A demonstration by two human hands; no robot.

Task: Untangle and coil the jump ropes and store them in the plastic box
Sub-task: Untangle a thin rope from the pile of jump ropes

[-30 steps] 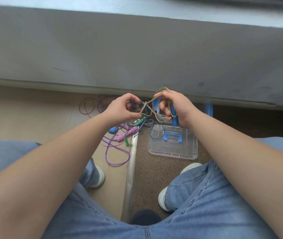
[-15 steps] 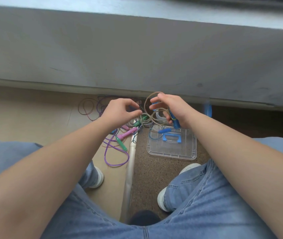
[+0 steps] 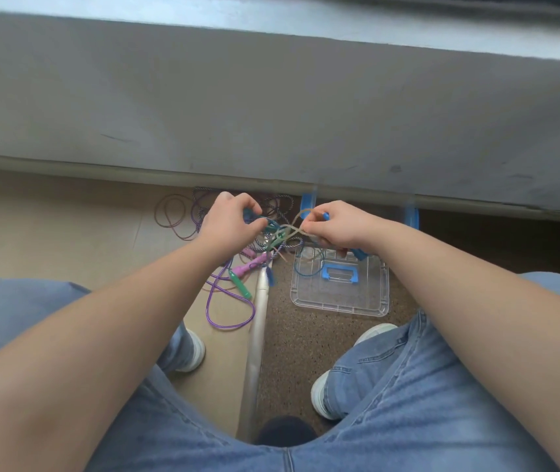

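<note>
My left hand [image 3: 229, 222] and my right hand [image 3: 335, 226] hold a pale tan jump rope [image 3: 292, 229] up between them, above the floor. The right hand also grips its blue handles [image 3: 358, 253]. A teal loop [image 3: 280, 235] crosses the tan rope between the hands. Below lies a tangle of ropes: a purple one [image 3: 231, 311] with a pink handle [image 3: 248, 267], a green handle [image 3: 241, 284], and dark braided cord [image 3: 282, 202] by the wall. The clear plastic box lid [image 3: 340, 294] with a blue grip [image 3: 338, 272] lies on the floor; the box is mostly hidden behind my right hand.
A grey wall [image 3: 271, 114] stands straight ahead. A pale strip [image 3: 256, 335] divides beige floor on the left from brown speckled floor on the right. My knees in jeans and white shoes [image 3: 333, 390] frame the floor space. Blue box clips [image 3: 411, 218] show near the wall.
Both hands dropped lower and drew slightly apart. The tan loop that stood above my right hand is now pulled flatter between the two hands.
</note>
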